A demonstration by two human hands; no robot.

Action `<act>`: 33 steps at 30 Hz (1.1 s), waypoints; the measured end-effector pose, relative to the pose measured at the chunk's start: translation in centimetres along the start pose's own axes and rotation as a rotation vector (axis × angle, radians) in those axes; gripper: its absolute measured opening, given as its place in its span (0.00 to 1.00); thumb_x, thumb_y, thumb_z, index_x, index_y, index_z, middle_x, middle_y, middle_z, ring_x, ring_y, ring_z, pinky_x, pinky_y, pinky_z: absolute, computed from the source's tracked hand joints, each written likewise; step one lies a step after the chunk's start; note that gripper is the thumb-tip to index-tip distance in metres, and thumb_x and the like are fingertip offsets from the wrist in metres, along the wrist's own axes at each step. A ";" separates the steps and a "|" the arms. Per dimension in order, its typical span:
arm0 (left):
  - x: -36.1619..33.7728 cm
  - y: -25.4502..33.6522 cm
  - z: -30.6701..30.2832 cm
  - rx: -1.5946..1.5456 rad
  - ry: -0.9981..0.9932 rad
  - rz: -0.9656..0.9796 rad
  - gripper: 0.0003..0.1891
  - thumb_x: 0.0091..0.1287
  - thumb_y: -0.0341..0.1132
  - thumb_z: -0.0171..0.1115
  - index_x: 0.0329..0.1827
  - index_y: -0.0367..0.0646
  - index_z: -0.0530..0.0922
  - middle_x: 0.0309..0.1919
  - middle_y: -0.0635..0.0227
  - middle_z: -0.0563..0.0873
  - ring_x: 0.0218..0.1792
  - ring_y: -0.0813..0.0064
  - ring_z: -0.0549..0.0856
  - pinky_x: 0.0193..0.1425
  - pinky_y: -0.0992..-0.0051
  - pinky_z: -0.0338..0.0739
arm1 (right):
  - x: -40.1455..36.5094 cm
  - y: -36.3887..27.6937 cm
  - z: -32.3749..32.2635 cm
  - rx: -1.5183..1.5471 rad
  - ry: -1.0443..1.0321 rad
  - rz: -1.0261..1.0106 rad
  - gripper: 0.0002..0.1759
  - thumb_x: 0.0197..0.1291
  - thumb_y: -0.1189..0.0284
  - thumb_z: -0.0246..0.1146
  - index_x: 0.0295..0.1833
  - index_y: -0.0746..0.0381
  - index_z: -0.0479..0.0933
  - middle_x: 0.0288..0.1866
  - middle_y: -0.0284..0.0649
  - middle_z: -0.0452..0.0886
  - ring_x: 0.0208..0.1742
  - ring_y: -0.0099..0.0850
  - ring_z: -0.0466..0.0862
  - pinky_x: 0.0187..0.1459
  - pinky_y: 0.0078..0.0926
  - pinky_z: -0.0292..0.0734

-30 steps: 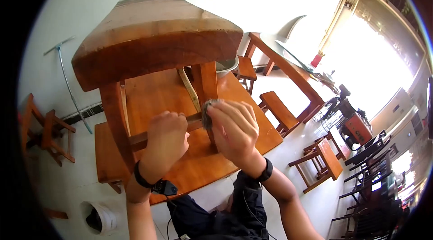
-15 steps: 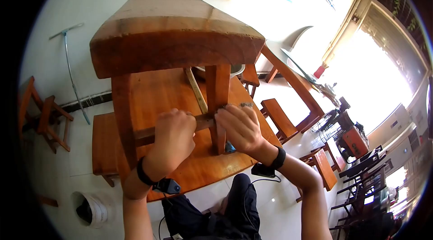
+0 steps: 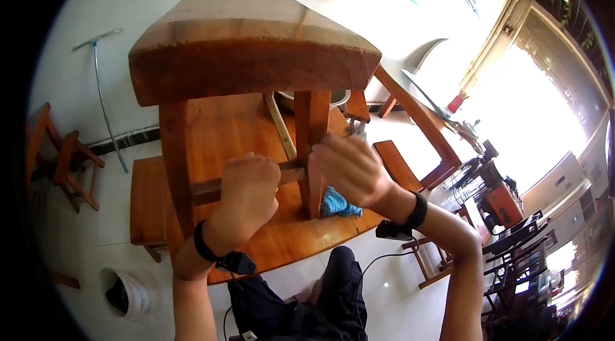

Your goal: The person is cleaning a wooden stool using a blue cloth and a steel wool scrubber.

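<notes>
Wooden tabletop [image 3: 221,129] carries a stool [image 3: 250,52] near its front edge, left hand [image 3: 246,192] fisted round the crossbar [image 3: 204,191], right hand [image 3: 349,169] pinching a blurred grey scrubber [image 3: 352,128] at the front leg [image 3: 312,142]; scrubbing looks midway, blue cloth [image 3: 336,203] lying beside.

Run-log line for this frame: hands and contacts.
left hand shut on lower crossbar of brown wooden stool | right hand against stool leg, grip blurred | crumpled blue cloth on wooden table
</notes>
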State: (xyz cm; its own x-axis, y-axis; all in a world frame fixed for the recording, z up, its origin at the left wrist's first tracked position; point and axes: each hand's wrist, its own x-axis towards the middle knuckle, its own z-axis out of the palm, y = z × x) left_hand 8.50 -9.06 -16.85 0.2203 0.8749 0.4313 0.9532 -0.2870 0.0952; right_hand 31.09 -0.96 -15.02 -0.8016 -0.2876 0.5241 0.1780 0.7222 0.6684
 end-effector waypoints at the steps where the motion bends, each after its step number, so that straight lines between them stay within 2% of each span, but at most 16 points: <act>1: 0.0 -0.1 0.0 0.000 0.019 0.017 0.04 0.52 0.29 0.74 0.30 0.43 0.86 0.30 0.63 0.88 0.39 0.62 0.89 0.42 0.64 0.82 | 1.2 0.5 -0.8 -0.021 0.070 0.057 0.10 0.55 0.77 0.73 0.43 0.68 0.88 0.48 0.47 0.91 0.54 0.43 0.90 0.50 0.41 0.85; 2: 0.0 -0.2 0.1 0.003 0.036 0.032 0.04 0.52 0.29 0.73 0.30 0.43 0.87 0.30 0.63 0.88 0.39 0.62 0.89 0.42 0.64 0.82 | 2.2 0.8 -1.2 -0.041 0.144 0.116 0.10 0.54 0.77 0.73 0.43 0.69 0.88 0.48 0.47 0.91 0.54 0.43 0.90 0.51 0.41 0.85; 4: -0.1 -0.4 0.2 -0.017 0.039 0.030 0.04 0.52 0.28 0.73 0.30 0.43 0.87 0.30 0.62 0.89 0.39 0.62 0.89 0.43 0.65 0.82 | 2.2 1.4 -0.6 -0.049 0.126 0.159 0.11 0.54 0.76 0.73 0.44 0.68 0.89 0.49 0.48 0.91 0.55 0.44 0.90 0.51 0.41 0.85; 6: -0.1 -0.4 0.3 -0.044 0.045 0.035 0.04 0.52 0.28 0.73 0.30 0.43 0.87 0.31 0.62 0.89 0.40 0.62 0.89 0.43 0.65 0.82 | 0.5 1.3 1.2 -0.036 0.146 0.036 0.11 0.53 0.76 0.73 0.43 0.67 0.89 0.48 0.46 0.91 0.54 0.43 0.90 0.52 0.40 0.85; 8: 0.1 -0.3 0.2 -0.019 0.006 0.020 0.05 0.51 0.28 0.73 0.30 0.44 0.86 0.31 0.62 0.88 0.40 0.61 0.89 0.43 0.65 0.81 | -0.9 0.3 1.7 -0.026 0.165 -0.005 0.12 0.50 0.78 0.71 0.41 0.71 0.86 0.46 0.47 0.88 0.51 0.44 0.88 0.53 0.41 0.83; 10: 0.0 -0.1 0.2 -0.004 -0.008 0.003 0.05 0.51 0.28 0.73 0.30 0.44 0.86 0.31 0.62 0.89 0.40 0.62 0.88 0.44 0.65 0.81 | -1.5 -0.4 0.6 -0.018 -0.011 -0.072 0.11 0.50 0.78 0.71 0.41 0.71 0.86 0.46 0.46 0.88 0.51 0.43 0.88 0.52 0.38 0.83; 12: 0.0 -0.1 0.3 0.020 -0.023 -0.004 0.05 0.51 0.27 0.72 0.30 0.43 0.86 0.32 0.62 0.89 0.40 0.62 0.88 0.44 0.65 0.81 | -1.1 0.7 1.0 -0.023 0.038 -0.093 0.13 0.48 0.78 0.72 0.41 0.70 0.85 0.46 0.46 0.87 0.50 0.42 0.87 0.49 0.38 0.84; 14: -0.2 0.0 0.5 -0.007 0.031 -0.001 0.06 0.51 0.26 0.71 0.32 0.43 0.87 0.32 0.62 0.89 0.41 0.62 0.89 0.45 0.65 0.82 | 0.9 1.7 0.6 -0.009 0.161 0.064 0.14 0.52 0.75 0.74 0.46 0.69 0.88 0.44 0.44 0.88 0.47 0.42 0.89 0.47 0.37 0.85; 15: -0.1 0.1 0.5 -0.009 0.027 0.003 0.06 0.51 0.26 0.71 0.32 0.43 0.87 0.32 0.62 0.89 0.41 0.62 0.89 0.45 0.65 0.82 | 2.0 1.9 -0.6 0.025 0.106 0.165 0.17 0.51 0.76 0.74 0.48 0.70 0.88 0.42 0.44 0.87 0.45 0.41 0.88 0.44 0.36 0.85; 18: 0.0 0.2 0.2 0.024 -0.017 -0.023 0.06 0.52 0.26 0.70 0.33 0.43 0.87 0.32 0.62 0.89 0.41 0.62 0.89 0.45 0.65 0.82 | 0.5 0.4 1.6 -0.023 0.185 0.134 0.17 0.50 0.77 0.74 0.48 0.70 0.88 0.42 0.43 0.87 0.44 0.39 0.88 0.42 0.35 0.85; 20: 0.1 0.2 -0.1 0.015 -0.008 -0.011 0.05 0.53 0.26 0.70 0.33 0.43 0.86 0.32 0.62 0.89 0.41 0.62 0.88 0.45 0.64 0.81 | 0.4 -0.2 1.0 -0.056 0.126 0.071 0.16 0.48 0.79 0.74 0.46 0.70 0.88 0.41 0.42 0.87 0.43 0.38 0.88 0.41 0.33 0.84; 24: -0.1 0.3 0.1 0.007 -0.028 -0.022 0.05 0.54 0.27 0.70 0.34 0.43 0.86 0.33 0.62 0.89 0.43 0.62 0.88 0.47 0.64 0.81 | 2.1 0.1 0.2 0.100 0.083 0.227 0.19 0.46 0.80 0.73 0.46 0.74 0.84 0.43 0.46 0.83 0.45 0.41 0.86 0.45 0.37 0.83; 26: -0.1 0.2 0.3 0.047 -0.042 -0.021 0.06 0.54 0.27 0.71 0.35 0.42 0.87 0.34 0.62 0.89 0.43 0.62 0.89 0.47 0.65 0.81 | 3.5 0.8 -0.4 0.066 0.176 0.268 0.16 0.43 0.82 0.71 0.42 0.71 0.86 0.41 0.45 0.85 0.43 0.40 0.87 0.42 0.33 0.82; 30: -0.2 0.0 -0.1 -0.017 0.021 -0.001 0.06 0.53 0.27 0.71 0.34 0.42 0.87 0.33 0.62 0.89 0.42 0.62 0.89 0.46 0.65 0.82 | 0.6 -0.6 1.4 -0.001 0.139 0.182 0.20 0.44 0.82 0.69 0.47 0.72 0.87 0.43 0.46 0.86 0.45 0.41 0.87 0.45 0.35 0.83; 31: 0.0 0.2 -0.4 0.000 -0.015 -0.009 0.05 0.53 0.26 0.72 0.33 0.42 0.87 0.33 0.62 0.89 0.42 0.62 0.89 0.45 0.64 0.82 | -0.5 -1.3 1.6 0.036 0.103 0.212 0.19 0.50 0.80 0.72 0.51 0.71 0.87 0.50 0.47 0.84 0.50 0.40 0.85 0.47 0.35 0.84; 33: 0.2 0.2 -0.7 0.013 -0.048 -0.019 0.05 0.52 0.26 0.72 0.32 0.42 0.87 0.32 0.62 0.89 0.41 0.62 0.89 0.44 0.64 0.83 | -1.0 -2.3 1.8 0.029 0.093 0.212 0.18 0.53 0.80 0.72 0.51 0.70 0.87 0.51 0.46 0.84 0.51 0.39 0.85 0.48 0.35 0.84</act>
State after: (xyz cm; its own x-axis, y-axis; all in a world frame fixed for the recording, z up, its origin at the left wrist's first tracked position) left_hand 8.59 -9.22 -16.17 0.2114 0.8979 0.3862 0.9598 -0.2653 0.0914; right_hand 30.43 -1.20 -18.04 -0.6915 -0.1832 0.6988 0.3197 0.7898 0.5234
